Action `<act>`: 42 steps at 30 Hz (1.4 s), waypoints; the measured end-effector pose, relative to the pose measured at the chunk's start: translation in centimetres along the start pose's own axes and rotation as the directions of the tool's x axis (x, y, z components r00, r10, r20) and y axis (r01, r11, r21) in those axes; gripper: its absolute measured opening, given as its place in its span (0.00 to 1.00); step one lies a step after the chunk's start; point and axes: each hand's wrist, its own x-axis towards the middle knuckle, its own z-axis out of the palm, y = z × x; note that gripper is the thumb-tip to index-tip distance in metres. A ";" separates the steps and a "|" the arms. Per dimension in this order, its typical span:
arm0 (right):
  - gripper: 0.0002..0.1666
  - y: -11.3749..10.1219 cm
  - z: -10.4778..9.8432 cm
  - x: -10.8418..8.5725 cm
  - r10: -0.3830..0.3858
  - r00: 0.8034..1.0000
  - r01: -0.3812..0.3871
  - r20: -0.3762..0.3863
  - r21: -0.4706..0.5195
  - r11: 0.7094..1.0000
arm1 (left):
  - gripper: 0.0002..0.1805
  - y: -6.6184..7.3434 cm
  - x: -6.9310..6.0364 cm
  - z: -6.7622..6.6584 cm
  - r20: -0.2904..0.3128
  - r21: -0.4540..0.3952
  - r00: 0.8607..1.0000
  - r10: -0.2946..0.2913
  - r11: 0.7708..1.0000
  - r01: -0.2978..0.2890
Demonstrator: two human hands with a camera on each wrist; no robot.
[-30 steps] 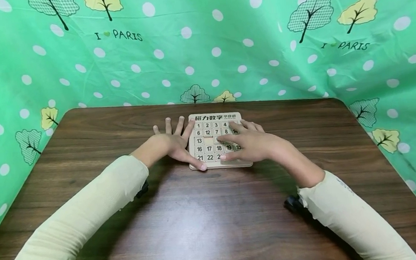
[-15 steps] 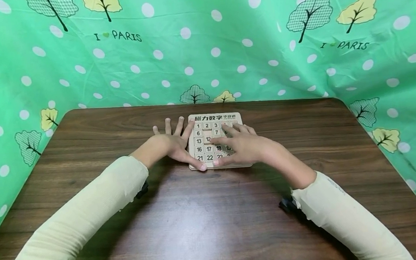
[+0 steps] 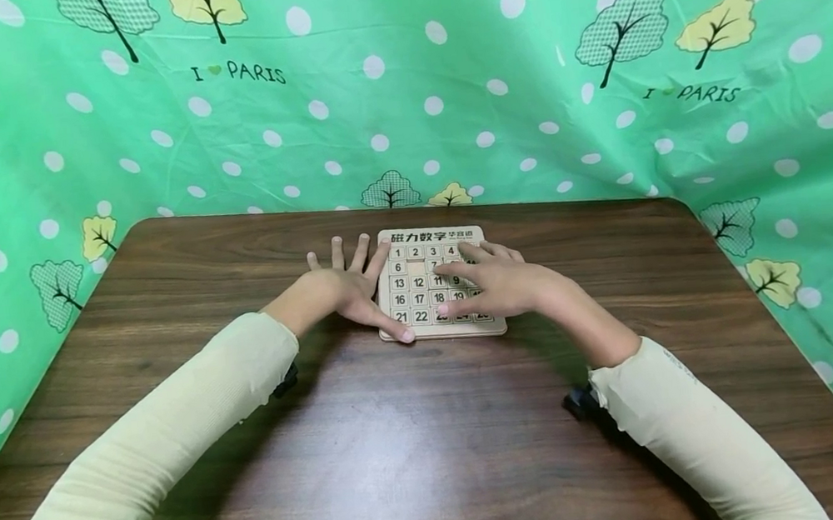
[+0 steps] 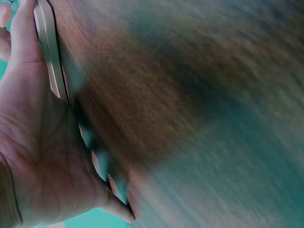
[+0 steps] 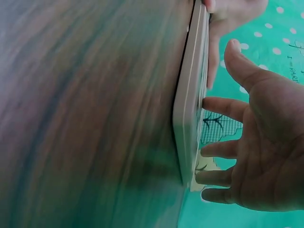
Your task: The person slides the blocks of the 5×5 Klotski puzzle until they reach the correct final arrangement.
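A wooden number sliding puzzle (image 3: 422, 331) lies flat on the table in the head view, with rows of numbered tiles. A bare slot shows in its second row, between tile 6 and tile 7. My left hand (image 3: 344, 290) has its fingers spread at the left side, its thumb on the lower left corner and its index finger along the upper left edge. Over the right part hovers my right hand (image 3: 505, 282), fingers spread, hiding several tiles. Its index fingertip is at tile 7; in the right wrist view the index fingertip (image 5: 207, 103) meets the board's face.
The dark wood-grain table (image 3: 374, 448) carries the puzzle near its far edge. Behind and at both sides hangs a green dotted curtain (image 3: 398, 69) with printed trees. Pale sleeves (image 3: 153, 419) cover both forearms, and a dark wrist device (image 3: 581, 401) sits under the right wrist.
Tile 12 has slid down from the second row into the third, so the bare slot is now above it. My right hand went left, then back right. The left hand stayed still.
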 end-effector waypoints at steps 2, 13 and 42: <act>0.53 -0.2 0.1 0.3 -0.005 1.000 0.005 0.001 0.004 1.000 | 0.95 0.1 0.0 0.0 0.003 -0.003 1.000 0.000 1.000 0.000; 0.54 -0.8 0.4 0.9 -0.019 0.999 0.020 -0.044 0.012 1.000 | 0.94 0.1 -0.2 0.0 -0.005 -0.006 1.000 0.001 1.000 -0.001; 0.49 0.4 0.4 -2.4 0.038 0.998 -0.037 -0.046 0.018 0.999 | 0.94 0.1 -0.4 -0.1 0.006 -0.001 1.000 0.002 1.000 -0.002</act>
